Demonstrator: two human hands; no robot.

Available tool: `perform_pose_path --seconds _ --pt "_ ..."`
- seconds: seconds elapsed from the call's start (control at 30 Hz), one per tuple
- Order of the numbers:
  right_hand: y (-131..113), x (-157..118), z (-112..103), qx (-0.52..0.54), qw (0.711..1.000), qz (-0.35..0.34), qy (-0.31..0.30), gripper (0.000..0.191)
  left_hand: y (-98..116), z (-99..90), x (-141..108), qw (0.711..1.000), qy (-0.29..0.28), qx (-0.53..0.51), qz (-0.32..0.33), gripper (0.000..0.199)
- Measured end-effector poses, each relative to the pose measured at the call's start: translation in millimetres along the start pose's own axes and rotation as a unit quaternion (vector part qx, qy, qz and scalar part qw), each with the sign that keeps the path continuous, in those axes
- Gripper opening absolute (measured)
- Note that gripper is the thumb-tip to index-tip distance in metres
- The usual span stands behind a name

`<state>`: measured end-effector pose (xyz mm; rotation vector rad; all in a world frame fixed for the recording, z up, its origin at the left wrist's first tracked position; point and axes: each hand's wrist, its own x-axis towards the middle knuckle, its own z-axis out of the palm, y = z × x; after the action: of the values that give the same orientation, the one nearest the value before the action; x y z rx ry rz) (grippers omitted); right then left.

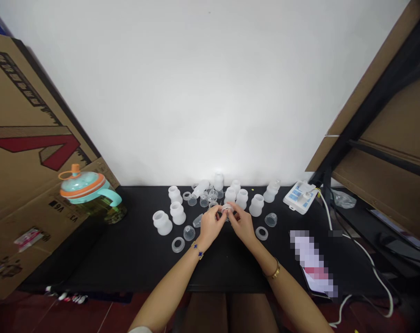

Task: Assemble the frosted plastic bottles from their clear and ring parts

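Observation:
Both hands meet over the middle of the black table, fingers pinched on one pale translucent ring point(227, 208). My left hand point(211, 225) grips its left side and my right hand point(242, 225) its right; the fingers partly cover whatever lies beneath it. Around them stand several small white bottles, such as one point(162, 223) at the left and one point(256, 205) at the right. A loose ring point(178, 244) and a clear dome cap point(189, 233) lie left of my left hand. Another ring point(261, 233) and dome cap point(271, 219) lie beyond my right hand.
A large teal and orange water jug point(88, 194) stands at the left before a cardboard box point(22, 138). At the right are a white power strip point(300, 197) with a trailing cable point(365, 259) and a phone point(313, 263). A white wall point(210, 92) rises behind.

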<state>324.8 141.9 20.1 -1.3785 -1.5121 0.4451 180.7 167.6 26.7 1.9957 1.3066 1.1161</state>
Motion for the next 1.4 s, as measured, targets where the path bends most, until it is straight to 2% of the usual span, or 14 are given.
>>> perform_pose_path --seconds 1.0,1.4 --pt "-0.5 0.1 -1.4 -0.031 1.0 -0.003 0.003 0.039 -2.8 2.7 -1.8 1.0 -0.001 -0.004 -0.013 0.029" --pt "-3.2 -0.6 -2.3 -0.014 1.0 0.0 0.008 0.04 -1.2 2.7 -2.0 0.999 -0.001 -0.029 0.015 0.028"
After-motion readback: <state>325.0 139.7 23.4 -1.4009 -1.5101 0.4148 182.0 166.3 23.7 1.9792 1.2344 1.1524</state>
